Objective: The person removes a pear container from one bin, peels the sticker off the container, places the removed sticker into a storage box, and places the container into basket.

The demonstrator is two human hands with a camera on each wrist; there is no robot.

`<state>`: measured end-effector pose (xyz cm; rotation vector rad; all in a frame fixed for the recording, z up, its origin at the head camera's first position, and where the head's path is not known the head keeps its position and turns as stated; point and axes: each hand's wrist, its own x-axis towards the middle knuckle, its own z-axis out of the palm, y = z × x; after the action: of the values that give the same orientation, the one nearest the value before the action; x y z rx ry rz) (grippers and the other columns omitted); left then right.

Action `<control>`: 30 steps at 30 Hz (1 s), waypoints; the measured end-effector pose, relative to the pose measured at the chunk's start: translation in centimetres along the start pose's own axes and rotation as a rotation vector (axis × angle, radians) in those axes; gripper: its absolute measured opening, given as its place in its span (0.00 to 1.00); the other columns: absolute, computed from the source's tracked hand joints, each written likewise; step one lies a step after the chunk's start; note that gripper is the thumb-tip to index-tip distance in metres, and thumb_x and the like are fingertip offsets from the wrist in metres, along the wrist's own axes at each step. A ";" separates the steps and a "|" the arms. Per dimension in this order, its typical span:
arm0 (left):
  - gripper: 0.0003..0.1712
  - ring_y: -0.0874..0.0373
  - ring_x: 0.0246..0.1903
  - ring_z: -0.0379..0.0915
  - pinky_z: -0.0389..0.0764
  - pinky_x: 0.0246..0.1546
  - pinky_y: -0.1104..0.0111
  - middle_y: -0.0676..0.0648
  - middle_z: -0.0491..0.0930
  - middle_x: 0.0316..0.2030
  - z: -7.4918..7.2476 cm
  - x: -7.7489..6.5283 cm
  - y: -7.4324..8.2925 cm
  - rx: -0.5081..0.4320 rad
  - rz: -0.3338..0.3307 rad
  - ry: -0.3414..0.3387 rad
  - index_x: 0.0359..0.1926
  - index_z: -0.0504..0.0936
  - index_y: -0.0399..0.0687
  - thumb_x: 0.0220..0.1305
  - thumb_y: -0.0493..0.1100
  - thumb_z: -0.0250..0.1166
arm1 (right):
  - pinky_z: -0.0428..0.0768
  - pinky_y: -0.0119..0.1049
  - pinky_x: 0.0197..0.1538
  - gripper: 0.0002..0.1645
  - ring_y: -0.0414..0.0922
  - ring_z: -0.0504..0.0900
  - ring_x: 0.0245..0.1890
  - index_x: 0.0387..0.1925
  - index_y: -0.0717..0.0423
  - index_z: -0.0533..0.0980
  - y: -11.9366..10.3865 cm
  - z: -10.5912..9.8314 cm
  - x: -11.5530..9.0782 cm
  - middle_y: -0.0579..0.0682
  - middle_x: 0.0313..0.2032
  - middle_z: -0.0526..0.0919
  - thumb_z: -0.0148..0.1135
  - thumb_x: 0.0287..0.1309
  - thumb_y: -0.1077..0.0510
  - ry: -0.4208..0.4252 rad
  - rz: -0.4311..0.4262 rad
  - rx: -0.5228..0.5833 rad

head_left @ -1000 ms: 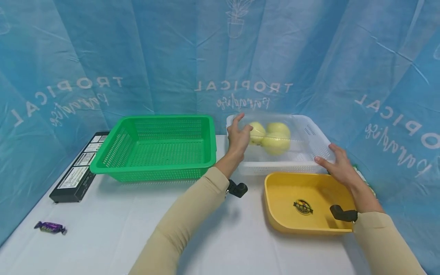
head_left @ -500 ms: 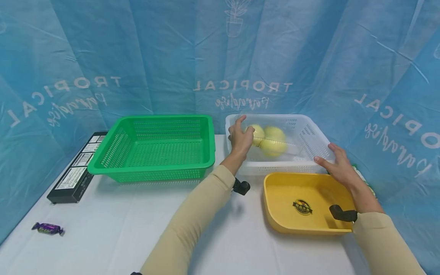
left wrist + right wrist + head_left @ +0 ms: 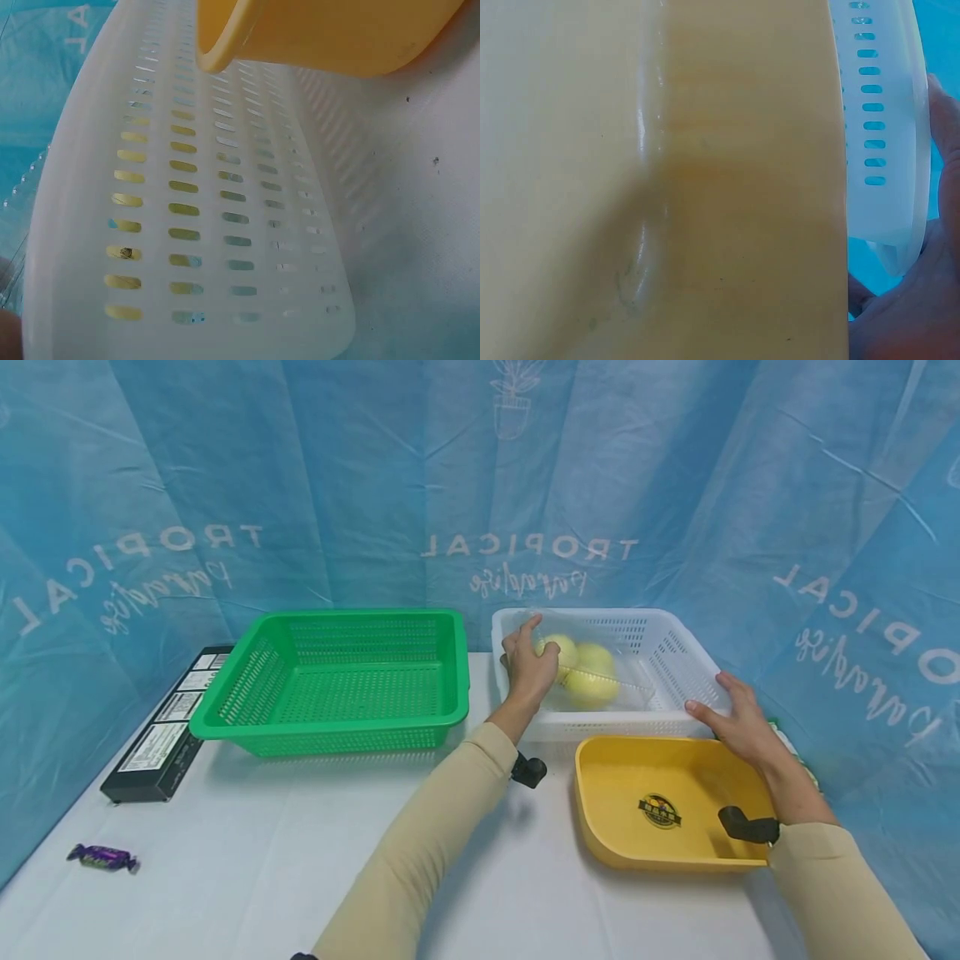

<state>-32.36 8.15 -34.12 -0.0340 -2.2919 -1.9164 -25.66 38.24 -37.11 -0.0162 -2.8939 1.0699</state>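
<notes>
In the head view, several round yellow-green fruits (image 3: 592, 678) lie in a clear plastic package (image 3: 633, 692) within the white slotted basket (image 3: 615, 720) at the back right. My left hand (image 3: 531, 667) reaches over the basket's left side and holds the package's left end with bent thumb and fingers. At the right front corner, my right hand (image 3: 735, 714) grips the basket rim, thumb on the inner side. The left wrist view shows yellow through the slots of the basket wall (image 3: 75, 225). In the right wrist view, the right hand (image 3: 922, 315) wraps the rim.
Just in front of the white basket stands a yellow basin (image 3: 667, 847) with a dark logo. A green slotted basket (image 3: 330, 727) is on the left, beside a black box with white labels (image 3: 153, 752). A purple wrapped candy (image 3: 103, 857) lies at the front left.
The package of fruits has come down and to the left inside the white basket, still in the left hand, which has shifted slightly right. The right hand has stayed on the rim.
</notes>
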 end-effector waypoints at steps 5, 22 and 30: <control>0.32 0.47 0.61 0.54 0.69 0.52 0.56 0.45 0.52 0.67 0.1 0.1 -0.2 0.023 0.012 -0.017 0.68 0.61 0.63 0.62 0.43 0.51 | 0.49 0.74 0.62 0.57 0.74 0.44 0.67 0.73 0.60 0.34 -0.1 0.1 0.0 0.69 0.71 0.29 0.52 0.61 0.36 0.001 0.008 0.000; 0.37 0.37 0.70 0.48 0.68 0.59 0.48 0.36 0.44 0.72 -0.2 0.1 -0.2 0.284 -0.110 -0.226 0.72 0.48 0.64 0.66 0.44 0.52 | 0.51 0.74 0.61 0.57 0.73 0.47 0.65 0.73 0.61 0.35 0.0 0.2 -0.1 0.69 0.71 0.30 0.52 0.61 0.35 0.004 0.003 0.006; 0.36 0.39 0.71 0.46 0.65 0.63 0.48 0.35 0.45 0.72 0.0 0.1 0.0 0.371 -0.158 -0.283 0.73 0.44 0.66 0.70 0.47 0.50 | 0.51 0.74 0.61 0.56 0.73 0.47 0.65 0.73 0.60 0.34 -0.1 0.0 -0.1 0.69 0.72 0.30 0.51 0.62 0.35 -0.005 0.006 0.008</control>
<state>-32.48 8.15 -34.07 -0.0875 -2.8857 -1.6046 -25.56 38.21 -37.06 -0.0225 -2.8958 1.0845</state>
